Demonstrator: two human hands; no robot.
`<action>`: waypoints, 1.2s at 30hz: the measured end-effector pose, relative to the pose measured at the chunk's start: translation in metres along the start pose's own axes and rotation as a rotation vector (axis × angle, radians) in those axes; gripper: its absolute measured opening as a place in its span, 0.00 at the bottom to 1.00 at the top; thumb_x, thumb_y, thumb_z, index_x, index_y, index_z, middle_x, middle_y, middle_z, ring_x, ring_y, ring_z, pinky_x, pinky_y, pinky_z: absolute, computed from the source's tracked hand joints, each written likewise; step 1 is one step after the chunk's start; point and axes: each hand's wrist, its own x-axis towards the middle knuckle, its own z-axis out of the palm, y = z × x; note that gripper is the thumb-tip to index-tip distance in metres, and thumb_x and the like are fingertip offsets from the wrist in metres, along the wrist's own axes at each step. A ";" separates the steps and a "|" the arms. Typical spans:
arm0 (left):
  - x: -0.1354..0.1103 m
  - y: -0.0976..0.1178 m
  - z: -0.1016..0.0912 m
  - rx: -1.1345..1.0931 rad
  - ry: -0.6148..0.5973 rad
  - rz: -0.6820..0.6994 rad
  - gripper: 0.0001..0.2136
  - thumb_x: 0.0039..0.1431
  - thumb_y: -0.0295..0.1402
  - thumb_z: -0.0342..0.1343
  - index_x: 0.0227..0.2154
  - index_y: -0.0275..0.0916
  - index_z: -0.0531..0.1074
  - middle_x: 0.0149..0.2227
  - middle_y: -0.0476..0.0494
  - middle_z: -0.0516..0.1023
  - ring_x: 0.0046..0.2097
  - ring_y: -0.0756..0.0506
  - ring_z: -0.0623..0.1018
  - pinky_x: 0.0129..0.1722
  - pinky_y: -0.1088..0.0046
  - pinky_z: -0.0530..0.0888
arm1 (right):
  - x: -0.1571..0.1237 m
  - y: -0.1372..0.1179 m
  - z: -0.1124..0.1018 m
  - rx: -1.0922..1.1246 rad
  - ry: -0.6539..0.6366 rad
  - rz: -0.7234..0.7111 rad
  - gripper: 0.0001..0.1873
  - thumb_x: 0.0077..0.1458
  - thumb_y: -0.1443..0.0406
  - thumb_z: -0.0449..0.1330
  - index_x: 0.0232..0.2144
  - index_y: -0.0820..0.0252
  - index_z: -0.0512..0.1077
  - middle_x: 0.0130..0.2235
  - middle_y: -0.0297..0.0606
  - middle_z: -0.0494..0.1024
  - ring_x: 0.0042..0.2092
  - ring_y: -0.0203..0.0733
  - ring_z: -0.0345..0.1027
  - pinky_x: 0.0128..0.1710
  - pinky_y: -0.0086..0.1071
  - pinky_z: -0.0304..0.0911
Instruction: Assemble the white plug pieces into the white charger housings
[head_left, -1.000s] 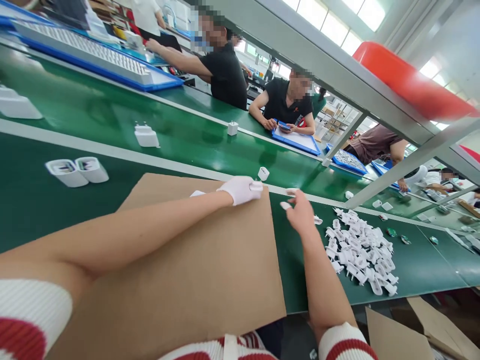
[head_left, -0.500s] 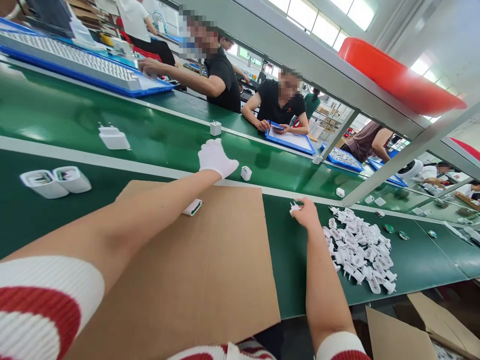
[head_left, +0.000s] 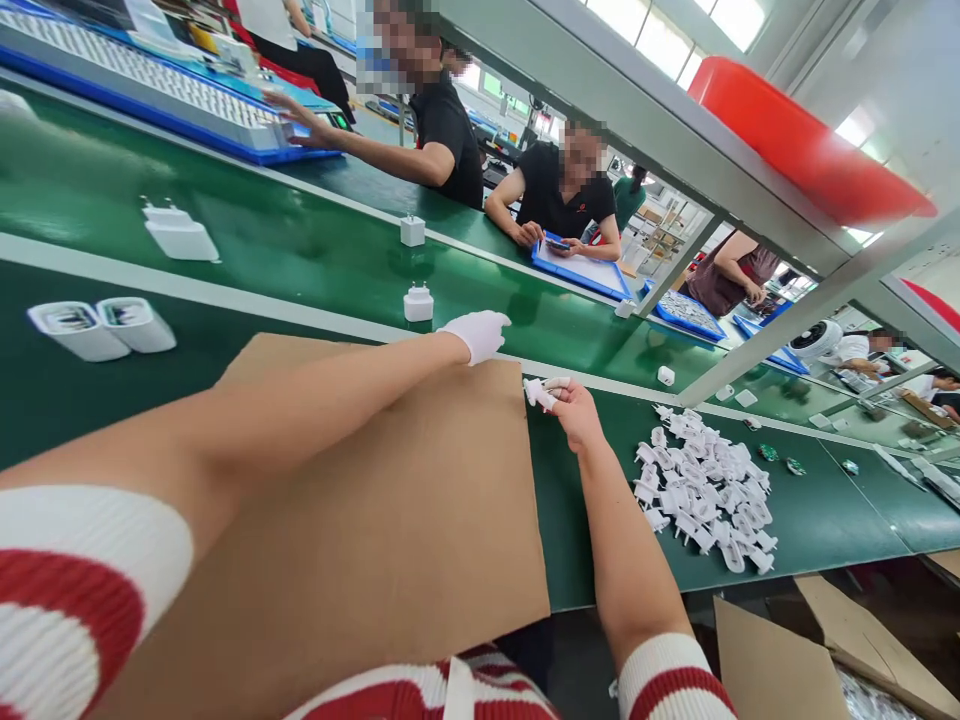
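Observation:
My left hand point(head_left: 476, 333), in a white glove, hovers over the far edge of a brown cardboard sheet point(head_left: 375, 520). Its fingers are loosely bent and nothing shows in them. Just beyond it a white charger point(head_left: 418, 302) stands prongs up on the green belt. My bare right hand point(head_left: 577, 412) pinches a small white plug part point(head_left: 538, 392) at the cardboard's far right corner. A heap of several similar white plug parts point(head_left: 705, 480) lies on the green table right of that hand.
Two white charger shells point(head_left: 101, 328) lie at the left. More chargers point(head_left: 180, 235) point(head_left: 412, 230) sit on the belt. Across it, people work at blue trays point(head_left: 581, 275). A red bin point(head_left: 802, 150) rests on the overhead shelf. A cardboard box point(head_left: 787, 660) sits below right.
My left hand reached onto the belt, left a charger standing there, and drew back. My right hand took a plug part from beside the heap and brought it toward the cardboard.

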 end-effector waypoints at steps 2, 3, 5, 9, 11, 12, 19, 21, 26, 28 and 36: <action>-0.028 0.003 -0.002 0.059 -0.045 0.128 0.23 0.58 0.36 0.57 0.57 0.41 0.77 0.54 0.36 0.81 0.55 0.37 0.79 0.55 0.67 0.72 | -0.002 0.000 0.006 -0.041 -0.031 -0.023 0.25 0.38 0.63 0.72 0.41 0.56 0.72 0.34 0.32 0.81 0.34 0.38 0.74 0.36 0.32 0.70; -0.043 0.004 -0.003 0.091 -0.073 0.185 0.22 0.59 0.36 0.56 0.56 0.41 0.77 0.52 0.36 0.81 0.52 0.37 0.80 0.53 0.67 0.72 | -0.004 0.001 0.009 -0.096 -0.049 -0.036 0.26 0.40 0.64 0.71 0.45 0.55 0.72 0.35 0.32 0.81 0.33 0.37 0.72 0.36 0.32 0.70; -0.075 0.005 -0.003 0.126 -0.121 0.266 0.20 0.60 0.36 0.54 0.53 0.41 0.78 0.47 0.39 0.82 0.47 0.39 0.81 0.48 0.67 0.73 | -0.010 0.000 0.015 -0.286 -0.102 -0.081 0.23 0.47 0.65 0.68 0.48 0.54 0.74 0.38 0.32 0.81 0.31 0.36 0.70 0.37 0.33 0.70; -0.118 0.003 0.000 0.062 -0.133 0.309 0.12 0.59 0.38 0.55 0.42 0.46 0.80 0.41 0.46 0.83 0.43 0.41 0.80 0.44 0.69 0.73 | -0.024 -0.003 0.025 -0.613 -0.227 -0.211 0.11 0.50 0.68 0.66 0.39 0.54 0.79 0.43 0.36 0.79 0.35 0.37 0.72 0.40 0.34 0.71; -0.125 -0.001 0.005 -0.020 -0.072 0.274 0.11 0.55 0.42 0.60 0.40 0.47 0.80 0.40 0.46 0.83 0.46 0.39 0.80 0.47 0.68 0.73 | -0.027 -0.003 0.029 -0.687 -0.229 -0.233 0.07 0.49 0.68 0.67 0.34 0.56 0.79 0.40 0.36 0.78 0.36 0.38 0.72 0.41 0.35 0.72; -0.126 -0.004 0.008 -0.081 -0.045 0.232 0.13 0.53 0.43 0.62 0.41 0.48 0.81 0.41 0.46 0.84 0.47 0.38 0.80 0.48 0.68 0.74 | -0.027 -0.003 0.030 -0.725 -0.213 -0.245 0.05 0.50 0.68 0.67 0.33 0.56 0.78 0.39 0.36 0.78 0.35 0.38 0.71 0.41 0.35 0.71; -0.124 -0.017 0.030 -0.448 -0.052 0.005 0.17 0.51 0.45 0.64 0.43 0.47 0.81 0.45 0.50 0.85 0.48 0.40 0.82 0.51 0.70 0.76 | -0.016 -0.001 0.036 -0.532 -0.032 -0.181 0.16 0.50 0.60 0.69 0.42 0.56 0.76 0.40 0.39 0.82 0.39 0.42 0.75 0.43 0.37 0.74; -0.125 -0.016 0.030 -0.449 -0.060 -0.009 0.17 0.50 0.44 0.65 0.43 0.47 0.81 0.46 0.50 0.85 0.49 0.40 0.82 0.52 0.70 0.76 | -0.017 -0.005 0.041 -0.430 0.072 -0.194 0.16 0.50 0.56 0.71 0.39 0.56 0.76 0.40 0.40 0.83 0.40 0.44 0.76 0.45 0.38 0.74; -0.129 -0.010 0.028 -0.442 -0.090 -0.020 0.16 0.50 0.46 0.65 0.40 0.47 0.81 0.42 0.50 0.85 0.45 0.40 0.82 0.50 0.68 0.76 | -0.029 -0.012 0.056 -0.433 0.033 -0.443 0.12 0.59 0.60 0.63 0.45 0.53 0.78 0.46 0.38 0.84 0.46 0.45 0.77 0.53 0.40 0.72; -0.128 -0.009 0.028 -0.455 -0.101 -0.029 0.15 0.50 0.48 0.64 0.37 0.45 0.80 0.39 0.50 0.84 0.43 0.40 0.82 0.47 0.67 0.76 | -0.031 -0.011 0.059 -0.542 -0.026 -0.514 0.13 0.59 0.65 0.60 0.46 0.53 0.77 0.47 0.38 0.84 0.48 0.45 0.76 0.55 0.40 0.71; -0.129 -0.005 0.028 -0.505 -0.102 0.027 0.16 0.51 0.48 0.63 0.39 0.46 0.80 0.43 0.50 0.85 0.45 0.41 0.82 0.49 0.68 0.75 | -0.026 -0.015 0.058 -0.937 -0.159 -0.593 0.21 0.49 0.76 0.52 0.42 0.55 0.75 0.43 0.42 0.80 0.47 0.50 0.72 0.48 0.40 0.70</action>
